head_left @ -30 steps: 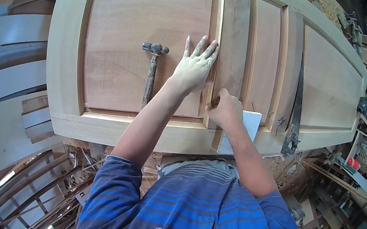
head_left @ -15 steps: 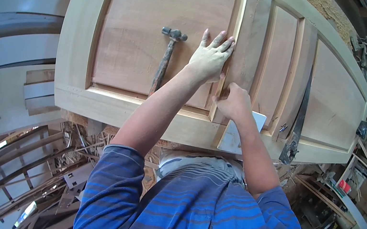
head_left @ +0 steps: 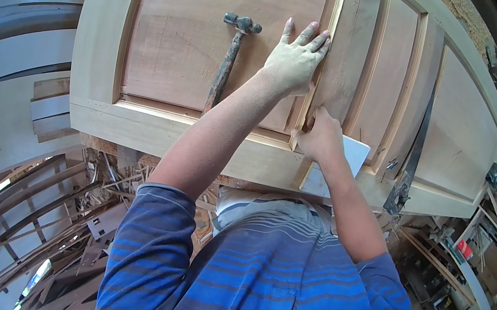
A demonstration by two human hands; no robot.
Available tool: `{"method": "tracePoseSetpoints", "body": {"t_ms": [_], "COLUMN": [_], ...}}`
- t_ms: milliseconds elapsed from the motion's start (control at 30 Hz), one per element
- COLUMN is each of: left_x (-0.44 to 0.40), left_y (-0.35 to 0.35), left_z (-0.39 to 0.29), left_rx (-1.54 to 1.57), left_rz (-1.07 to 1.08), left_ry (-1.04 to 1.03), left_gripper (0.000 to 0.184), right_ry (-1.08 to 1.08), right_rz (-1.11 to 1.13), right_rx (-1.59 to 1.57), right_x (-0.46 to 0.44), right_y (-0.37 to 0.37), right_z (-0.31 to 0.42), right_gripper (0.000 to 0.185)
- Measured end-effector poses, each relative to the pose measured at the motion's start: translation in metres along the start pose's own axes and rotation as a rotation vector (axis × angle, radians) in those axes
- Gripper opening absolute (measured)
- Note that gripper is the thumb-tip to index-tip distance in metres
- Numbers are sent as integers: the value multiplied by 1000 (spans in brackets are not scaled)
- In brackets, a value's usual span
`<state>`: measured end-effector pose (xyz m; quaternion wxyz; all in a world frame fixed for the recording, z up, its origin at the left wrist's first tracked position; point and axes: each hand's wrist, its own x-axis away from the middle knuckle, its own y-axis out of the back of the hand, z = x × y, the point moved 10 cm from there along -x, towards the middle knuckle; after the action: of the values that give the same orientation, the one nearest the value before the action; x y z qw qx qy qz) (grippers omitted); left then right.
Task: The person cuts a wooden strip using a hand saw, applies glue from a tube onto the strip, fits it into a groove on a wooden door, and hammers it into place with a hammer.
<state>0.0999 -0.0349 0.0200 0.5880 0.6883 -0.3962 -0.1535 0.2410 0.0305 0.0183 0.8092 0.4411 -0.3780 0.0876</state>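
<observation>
A panelled wooden door (head_left: 184, 144) lies flat before me. My left hand (head_left: 291, 67) rests with fingers spread at the right edge of its large panel, its fingertips by a narrow wooden moulding strip (head_left: 335, 12). Closer to me, my right hand (head_left: 319, 135) has its fingers curled and its thumb pressed at the near end of that strip; the fingertips are partly hidden. Beneath the right wrist is a white flat piece (head_left: 354, 152). A ball-peen hammer (head_left: 228, 63) lies on the panel, left of my left hand, its handle end behind my forearm.
A long dark tapered tool (head_left: 415, 153) lies across the door to the right, with small metal pieces (head_left: 391, 164) beside it. Boards (head_left: 28, 59) are stacked on the left. Wood scraps (head_left: 106, 177) litter the floor; more timber lies right.
The view has shifted slightly, so the door and hammer appear higher. Both hands keep nearly the same places on the door, the left spread and the right curled.
</observation>
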Motion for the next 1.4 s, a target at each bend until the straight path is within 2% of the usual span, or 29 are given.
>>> {"method": "tracePoseSetpoints", "body": {"t_ms": [167, 267, 600, 700, 800, 833, 867, 933, 1133, 1233, 1333, 1400], "left_x": [1, 0, -4, -4, 6, 15, 24, 42, 43, 43, 45, 43], "left_y": [9, 4, -3, -2, -4, -4, -11, -14, -16, -13, -11, -15], "left_z": [-1, 0, 3, 3, -3, -8, -15, -27, -32, -28, -29, -29], "left_rx": [6, -9, -29, 9, 9, 35, 69, 90, 71, 146, 121, 81], "left_rz": [15, 21, 14, -50, -178, -215, -198, -82, 22, -99, -6, -52], "left_ry": [10, 23, 21, -7, -32, -56, -70, -79, -63, -65, -55, -43], "left_gripper": [108, 106, 107, 101, 86, 75, 72, 73, 78, 81, 86, 94], "right_ry": [54, 1, -56, -49, -43, -36, -32, -21, -40, -43, -32, -17], "right_rz": [-44, -21, -52, -61, -78, -81, -81, -80, -28, -5, -7, -13], "right_rx": [23, -18, -16, -12, -6, -12, -21, -43, -53, -51, -36, -23], "right_x": [8, 10, 11, 7, 9, 9, 9, 10, 4, 1, 0, -2], "right_y": [-2, -4, -8, -8, -5, -7, -7, -6, -9, -11, -13, -14], "right_z": [5, 2, 3, 4, 1, -2, -3, -1, -2, -2, -4, -6], "right_gripper": [46, 42, 42, 43, 43, 43, 43, 42, 42, 43, 46, 47]}}
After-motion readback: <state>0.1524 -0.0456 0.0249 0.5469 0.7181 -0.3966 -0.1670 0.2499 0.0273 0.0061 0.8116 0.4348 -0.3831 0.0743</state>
